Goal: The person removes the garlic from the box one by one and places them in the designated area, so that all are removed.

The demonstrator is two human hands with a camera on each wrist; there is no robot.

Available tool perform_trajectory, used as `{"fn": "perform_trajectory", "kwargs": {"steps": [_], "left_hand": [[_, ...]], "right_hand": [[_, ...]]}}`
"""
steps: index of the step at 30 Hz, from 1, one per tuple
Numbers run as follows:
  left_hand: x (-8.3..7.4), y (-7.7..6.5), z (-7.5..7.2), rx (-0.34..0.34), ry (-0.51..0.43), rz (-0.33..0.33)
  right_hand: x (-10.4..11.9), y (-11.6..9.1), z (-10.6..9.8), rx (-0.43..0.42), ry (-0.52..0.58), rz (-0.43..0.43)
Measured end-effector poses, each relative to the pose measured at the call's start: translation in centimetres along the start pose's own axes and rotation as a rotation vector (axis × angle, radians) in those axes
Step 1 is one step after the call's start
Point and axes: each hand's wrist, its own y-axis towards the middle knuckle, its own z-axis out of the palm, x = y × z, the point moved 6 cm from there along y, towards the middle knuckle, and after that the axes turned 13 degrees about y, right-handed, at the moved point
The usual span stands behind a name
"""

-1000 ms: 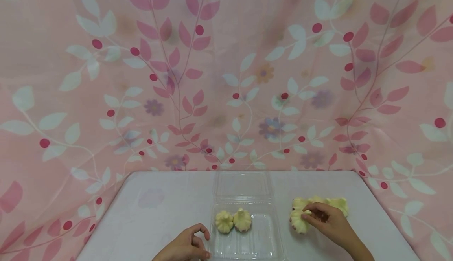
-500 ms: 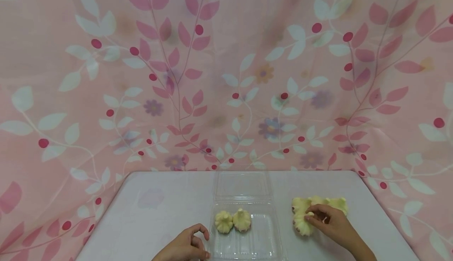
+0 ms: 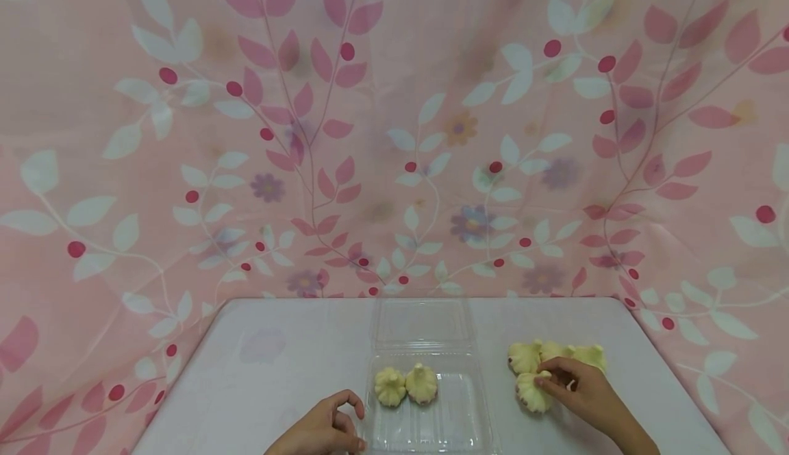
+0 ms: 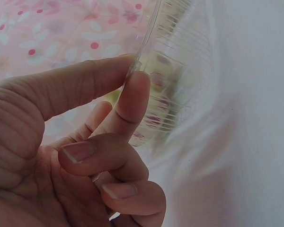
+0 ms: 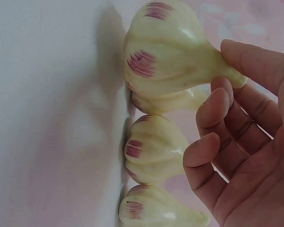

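Note:
In the head view my right hand [image 3: 582, 392] pinches a pale garlic bulb [image 3: 531, 393] by its stem. The right wrist view shows thumb and fingers on that stem, and the bulb's [image 5: 165, 52] purple-streaked base faces left. Just behind it sit several more bulbs in a row, among them a left one [image 3: 522, 359] and a right one [image 3: 592, 354]. My left hand [image 3: 323, 424] holds the left edge of a clear plastic container [image 3: 459, 417]; its rim [image 4: 149, 38] is between thumb and finger in the left wrist view. Two bulbs [image 3: 390, 388] stand side by side inside the container.
The container's clear lid [image 3: 422, 321] lies folded back toward the far edge of the white table [image 3: 277, 366]. Behind the table hangs a pink floral curtain [image 3: 394, 133]. White tabletop separates the container from the row of bulbs.
My right hand has shifted slightly right with the pinched garlic bulb, which shows more of the row's left bulb behind it. The left hand and container have stayed in place.

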Motion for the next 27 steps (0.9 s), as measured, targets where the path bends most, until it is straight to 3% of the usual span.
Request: {"fn": "perform_trajectory", "kwargs": {"steps": [15,27], "left_hand": [[-0.03,-0.05,0.13,0.031,-0.033,0.015],[-0.14,0.05,0.16,0.043,-0.033,0.015]], "right_hand": [[0.19,-0.11,-0.33,-0.008,-0.023,-0.038],[0.84,-0.21,-0.85,-0.017,-0.054,0.008]]}}
